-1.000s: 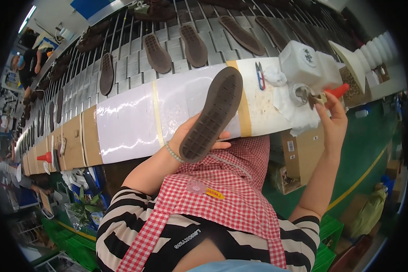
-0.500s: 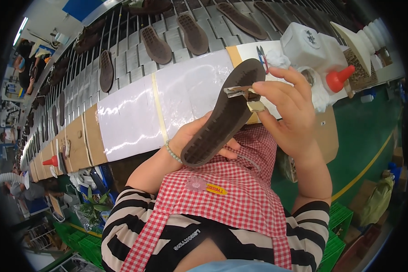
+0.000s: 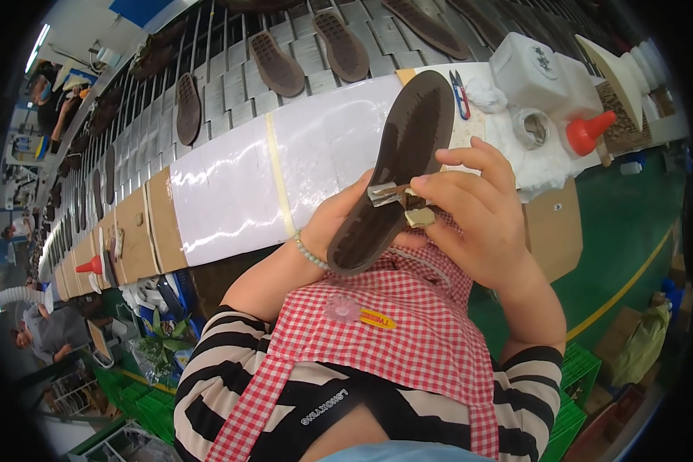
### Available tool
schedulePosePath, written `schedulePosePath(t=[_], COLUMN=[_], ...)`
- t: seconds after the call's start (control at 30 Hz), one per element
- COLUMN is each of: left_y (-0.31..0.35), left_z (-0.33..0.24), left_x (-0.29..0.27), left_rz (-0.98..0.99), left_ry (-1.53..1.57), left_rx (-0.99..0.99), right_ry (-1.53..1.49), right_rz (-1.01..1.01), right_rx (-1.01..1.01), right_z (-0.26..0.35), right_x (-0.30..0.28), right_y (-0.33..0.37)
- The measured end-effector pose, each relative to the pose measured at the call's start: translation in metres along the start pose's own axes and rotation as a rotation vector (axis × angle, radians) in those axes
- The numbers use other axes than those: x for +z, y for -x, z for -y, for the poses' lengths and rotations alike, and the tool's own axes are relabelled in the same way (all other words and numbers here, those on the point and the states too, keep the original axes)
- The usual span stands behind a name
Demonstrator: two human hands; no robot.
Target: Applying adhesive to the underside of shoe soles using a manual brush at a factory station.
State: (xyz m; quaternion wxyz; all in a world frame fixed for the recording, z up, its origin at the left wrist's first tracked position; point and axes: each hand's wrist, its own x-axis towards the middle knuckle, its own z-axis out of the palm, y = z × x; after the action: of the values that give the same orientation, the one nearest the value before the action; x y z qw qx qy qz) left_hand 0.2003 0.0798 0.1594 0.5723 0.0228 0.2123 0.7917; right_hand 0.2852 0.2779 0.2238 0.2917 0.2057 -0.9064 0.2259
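My left hand (image 3: 335, 219) is closed around a dark brown shoe sole (image 3: 420, 112) from its left side and underneath, with fingertips showing past its lower right edge. The sole is tilted, one end up toward the conveyor and the other near my apron. Glossy, darker patches show on its face. In my right hand (image 3: 477, 204), thumb and fingers pinch a small tool (image 3: 385, 194) with a flat silvery end and a cream block-like piece; its exact kind is unclear. The silvery end lies over the lower half of the sole, seemingly touching it.
Several brown soles (image 3: 276, 65) lie on the slatted metal conveyor (image 3: 231, 100) beyond the white-covered work surface (image 3: 223, 192). To the right are blue-red thread snips (image 3: 460, 96), a glass jar (image 3: 533, 129), a white plastic jug (image 3: 530, 71) and a red-capped bottle (image 3: 589, 132).
My right hand has brought the small tool down and left along the sole, from its upper half to its lower half. The sole has shifted slightly, and its face now shows glossy patches.
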Motion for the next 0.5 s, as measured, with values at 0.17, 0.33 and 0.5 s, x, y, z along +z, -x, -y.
schedulePosePath(t=[0.17,0.33,0.5], left_y=[-0.010,-0.016,-0.019], left_z=[0.004,0.003,0.000], left_x=[-0.002,0.000,-0.003], left_rz=[-0.116,-0.074,-0.030], left_ry=[0.071,0.104,0.140], left_rx=[0.112,0.161,0.191], right_ry=[-0.024,-0.084,-0.137], right_rz=[-0.021,0.015,0.034], right_rx=[0.006,0.021,0.000], right_z=[0.006,0.015,0.020], right_x=[0.010,0.014,0.020], right_y=[0.004,0.005,0.007])
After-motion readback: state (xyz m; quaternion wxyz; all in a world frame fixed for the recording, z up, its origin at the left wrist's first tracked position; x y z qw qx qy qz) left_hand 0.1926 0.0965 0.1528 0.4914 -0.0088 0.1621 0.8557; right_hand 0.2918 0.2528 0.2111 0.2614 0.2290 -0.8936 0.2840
